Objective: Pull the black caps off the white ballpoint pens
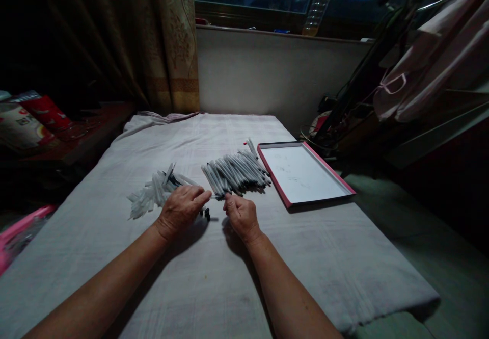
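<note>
My left hand (182, 207) is closed, its thumb and forefinger pinched at one end of a slim pale pen (214, 196). At the pen's other, dark end, the fingers of my right hand (242, 217) are also closed. Just beyond lies a row of translucent pens (237, 171) with dark tips, side by side. Left of it, a loose heap of whitish translucent pen parts (153, 194) is partly hidden behind my left hand. Small black pen caps (207, 213) lie under and beside that hand's fingers.
A shallow box lid (309, 173) with red sides and a white inside lies right of the pens. Everything rests on a pale checked cloth (206, 288). A plastic bottle (319, 8) stands on the windowsill. Curtains (168, 38) hang at the back left.
</note>
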`<action>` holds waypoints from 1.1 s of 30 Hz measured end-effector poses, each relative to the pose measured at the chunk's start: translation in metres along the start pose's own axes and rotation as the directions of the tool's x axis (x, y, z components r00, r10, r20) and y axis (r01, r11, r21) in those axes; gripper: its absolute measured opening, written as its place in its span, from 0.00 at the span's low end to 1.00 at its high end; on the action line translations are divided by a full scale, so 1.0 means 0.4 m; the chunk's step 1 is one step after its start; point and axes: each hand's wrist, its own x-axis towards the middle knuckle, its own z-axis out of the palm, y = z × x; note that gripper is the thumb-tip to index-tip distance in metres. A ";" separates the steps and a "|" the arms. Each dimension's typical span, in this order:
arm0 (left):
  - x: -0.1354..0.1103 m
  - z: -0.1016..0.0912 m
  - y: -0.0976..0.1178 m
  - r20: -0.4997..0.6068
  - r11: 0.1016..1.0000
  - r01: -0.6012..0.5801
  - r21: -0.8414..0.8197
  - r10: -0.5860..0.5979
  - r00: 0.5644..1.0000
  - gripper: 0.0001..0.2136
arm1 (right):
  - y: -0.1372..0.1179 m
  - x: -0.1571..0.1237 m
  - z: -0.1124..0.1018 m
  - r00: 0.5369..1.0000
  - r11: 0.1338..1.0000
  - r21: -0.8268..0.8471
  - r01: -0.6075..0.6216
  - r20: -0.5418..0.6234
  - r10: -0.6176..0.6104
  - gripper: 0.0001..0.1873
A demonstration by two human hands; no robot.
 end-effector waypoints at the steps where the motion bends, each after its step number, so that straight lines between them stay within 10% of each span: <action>1: -0.023 -0.004 0.013 -0.034 1.000 0.010 0.022 -0.009 0.999 0.12 | -0.006 -0.005 0.005 1.000 1.000 0.004 -0.001 0.032 0.000 0.29; 13: -0.089 -0.019 0.057 -0.185 0.997 0.058 -0.049 -0.066 0.981 0.10 | -0.017 -0.022 0.039 0.976 0.986 0.112 -0.126 0.193 0.103 0.22; 33: -0.114 -0.017 0.037 -0.074 0.971 0.186 -0.151 -0.198 0.977 0.11 | -0.007 0.002 0.025 0.950 0.854 0.417 -0.311 0.137 0.279 0.15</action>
